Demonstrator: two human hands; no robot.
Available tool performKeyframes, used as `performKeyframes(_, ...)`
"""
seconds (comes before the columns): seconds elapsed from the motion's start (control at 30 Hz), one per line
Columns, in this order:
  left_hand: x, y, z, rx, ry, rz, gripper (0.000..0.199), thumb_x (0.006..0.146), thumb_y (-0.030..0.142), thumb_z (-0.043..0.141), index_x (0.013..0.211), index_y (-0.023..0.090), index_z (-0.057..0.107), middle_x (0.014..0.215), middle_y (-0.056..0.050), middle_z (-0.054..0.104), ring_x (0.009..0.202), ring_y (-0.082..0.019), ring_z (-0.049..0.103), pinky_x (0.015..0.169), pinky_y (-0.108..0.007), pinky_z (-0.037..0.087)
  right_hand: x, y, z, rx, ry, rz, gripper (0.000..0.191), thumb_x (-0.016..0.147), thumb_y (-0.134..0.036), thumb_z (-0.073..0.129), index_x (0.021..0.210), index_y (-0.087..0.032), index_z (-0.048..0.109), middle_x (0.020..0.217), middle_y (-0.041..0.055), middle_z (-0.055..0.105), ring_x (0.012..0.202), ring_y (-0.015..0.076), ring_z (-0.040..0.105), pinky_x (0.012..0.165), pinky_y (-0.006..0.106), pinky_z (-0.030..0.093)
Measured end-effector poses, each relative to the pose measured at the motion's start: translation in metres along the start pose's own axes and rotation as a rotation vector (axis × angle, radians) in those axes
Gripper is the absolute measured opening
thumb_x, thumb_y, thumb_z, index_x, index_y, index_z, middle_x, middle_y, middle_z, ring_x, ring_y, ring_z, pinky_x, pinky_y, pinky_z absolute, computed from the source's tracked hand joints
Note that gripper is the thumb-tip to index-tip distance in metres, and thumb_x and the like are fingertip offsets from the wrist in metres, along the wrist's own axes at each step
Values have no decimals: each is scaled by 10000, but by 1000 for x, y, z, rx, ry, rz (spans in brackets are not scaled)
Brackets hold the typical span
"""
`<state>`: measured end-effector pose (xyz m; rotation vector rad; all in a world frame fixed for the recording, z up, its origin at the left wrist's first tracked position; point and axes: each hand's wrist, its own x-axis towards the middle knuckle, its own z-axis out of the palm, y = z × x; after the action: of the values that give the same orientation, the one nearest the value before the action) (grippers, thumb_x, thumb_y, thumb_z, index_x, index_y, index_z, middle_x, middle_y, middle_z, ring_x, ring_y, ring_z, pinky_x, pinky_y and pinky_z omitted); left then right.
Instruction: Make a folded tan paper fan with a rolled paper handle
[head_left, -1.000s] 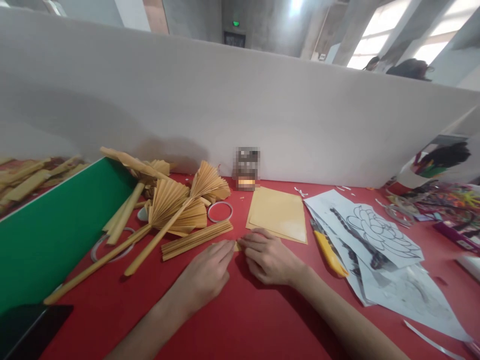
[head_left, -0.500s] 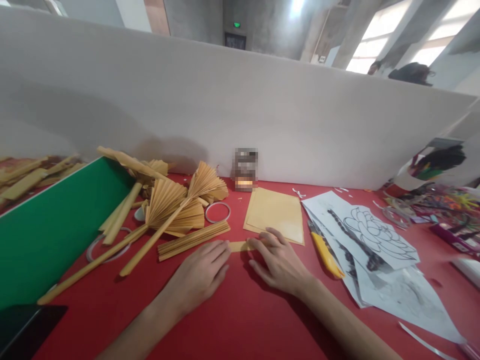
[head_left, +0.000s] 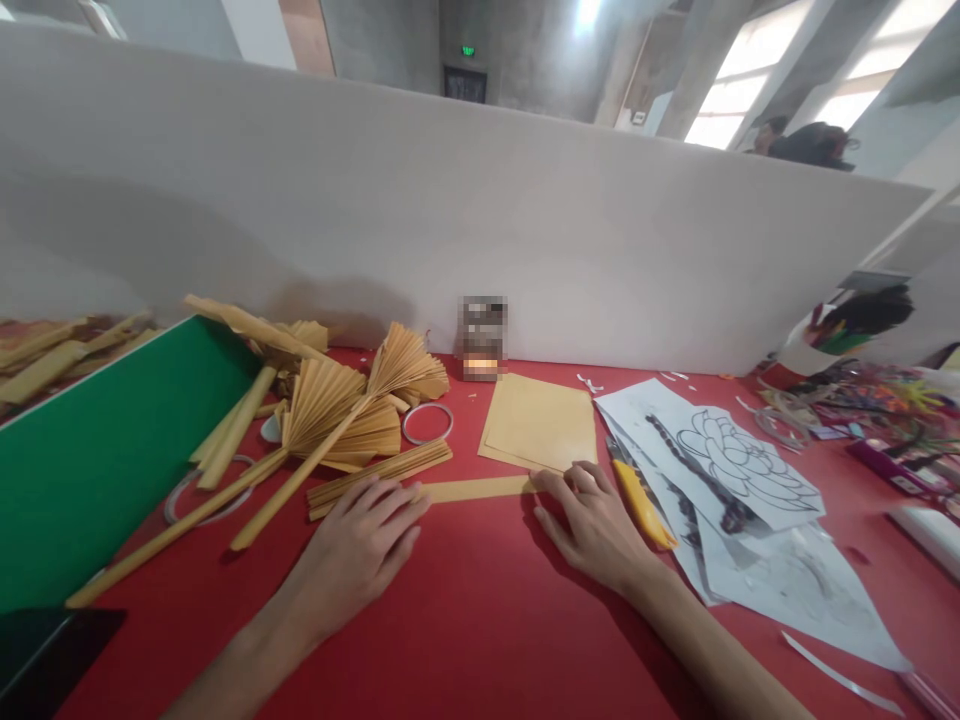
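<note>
A narrow folded strip of tan paper (head_left: 480,489) lies across the red table. My left hand (head_left: 367,540) rests on its left end, palm down with the fingers lying flat. On its right end are the fingertips of my right hand (head_left: 589,520), spread and pressing down. Both ends of the strip are hidden under the fingers. Just behind is a stack of tan paper sheets (head_left: 540,425). Pleated paper strips (head_left: 405,465) lie behind my left hand, beside paper fans on rolled stems (head_left: 322,410).
A yellow cutter (head_left: 641,505) and printed drawings (head_left: 742,465) lie to the right on the red table (head_left: 480,640). Tape rolls (head_left: 427,424) are near the fans. A green panel (head_left: 127,440) stands at left, a white partition (head_left: 480,220) behind.
My hands have moved apart along the strip, left hand to the left and right hand to the right. More of the strip shows between them. The view has shifted slightly.
</note>
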<state>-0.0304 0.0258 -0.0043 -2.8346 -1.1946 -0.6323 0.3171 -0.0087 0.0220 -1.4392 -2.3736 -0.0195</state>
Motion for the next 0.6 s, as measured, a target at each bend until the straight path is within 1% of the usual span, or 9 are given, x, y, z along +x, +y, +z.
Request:
performKeyframes(0.1,-9,-5,-3,15,12,-13,353,1015,270,557,1349,272,672,1316,-40,732,1209,-279,630,1116,-512,429,-1,-3,3,-18,2,23,252,1042,-304,509,1272,-218,568,965,92,690,954,284,582,975,469,443)
performKeyframes(0.2,-9,-3,-7,25,40,-27,317,1010,276,558,1293,250,699,1273,-49,749,1195,-280,634,1104,-505,438,2,-6,9,-78,37,0,259,1065,-325,476,1256,-202,599,860,103,680,929,304,581,912,467,447)
performKeyframes(0.3,6,4,-8,27,73,-47,260,1031,280,508,1083,224,757,1176,-78,765,1179,-289,633,1055,-487,476,9,-8,17,-168,90,-60,220,1082,-284,462,1170,-210,649,791,100,671,890,301,570,871,458,438)
performKeyframes(0.33,14,7,-7,27,84,-49,278,1040,288,490,1008,215,757,1160,-92,764,1177,-295,630,1034,-485,489,13,-9,19,-198,94,-85,206,1084,-252,462,1119,-218,662,792,95,675,873,291,564,865,450,433)
performKeyframes(0.4,30,13,-2,1,93,-49,284,1045,301,490,936,198,731,1174,-116,755,1163,-304,628,998,-482,513,20,-12,22,-251,77,-116,223,1081,-185,461,1014,-225,670,812,86,680,856,269,556,865,436,425)
performKeyframes(0.47,44,16,6,-88,41,-38,250,1041,261,483,930,197,697,1127,-113,747,1085,-279,651,958,-448,533,27,-15,23,-278,56,-109,240,1073,-152,472,950,-220,666,832,85,672,865,260,558,871,429,421)
performKeyframes(0.5,49,17,9,-146,7,-51,226,1037,227,476,963,201,687,1093,-99,737,1040,-259,660,934,-420,541,30,-17,23,-277,49,-91,229,1070,-155,484,950,-217,669,844,85,666,879,260,562,876,427,420)
performKeyframes(0.53,53,18,12,-194,-7,-69,209,1026,195,474,1019,202,683,1085,-93,722,1032,-249,660,929,-405,542,32,-18,23,-262,40,-73,205,1069,-166,501,970,-216,674,869,85,664,898,260,569,879,423,421)
performKeyframes(0.6,60,17,16,-251,-14,-117,240,990,141,487,1125,200,677,1102,-95,693,1061,-249,654,938,-398,533,36,-19,22,-194,12,-48,151,1062,-177,537,1057,-226,680,966,81,673,947,253,585,879,403,428)
